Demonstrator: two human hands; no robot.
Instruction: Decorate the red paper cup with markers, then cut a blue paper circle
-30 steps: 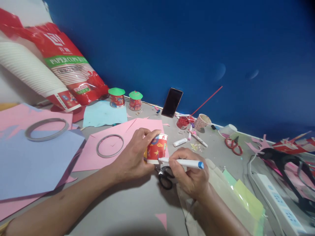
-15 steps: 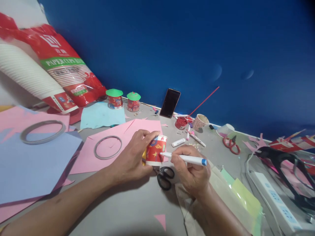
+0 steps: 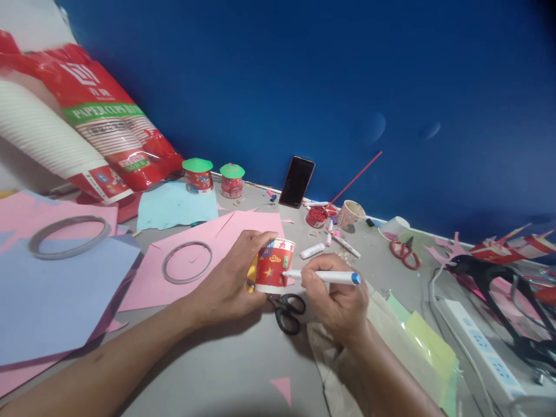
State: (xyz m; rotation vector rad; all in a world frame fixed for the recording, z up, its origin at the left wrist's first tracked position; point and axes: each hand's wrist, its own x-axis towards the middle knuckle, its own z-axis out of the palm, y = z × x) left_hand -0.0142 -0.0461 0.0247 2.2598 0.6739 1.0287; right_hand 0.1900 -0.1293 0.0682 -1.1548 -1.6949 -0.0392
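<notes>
A red paper cup with yellow star and cloud prints is gripped by my left hand, fingers over its upper edge and thumb low at its left side. Something yellow shows between palm and cup. My right hand holds a white marker with a blue end, its tip touching the cup's right side. Just below the cup lie scissors with black handles; their blades are mostly hidden. A ring of grey tape rests on pink paper left of my left hand.
Two small cups with green paper tops stand by the blue wall. A phone leans there. Paper cups in a red bag are at the left. Right are red scissors, a power strip and a black glue-gun-like tool.
The cup has turned slightly in my left hand, its printed star shifting left. The marker stays against it. The whole view has shifted slightly.
</notes>
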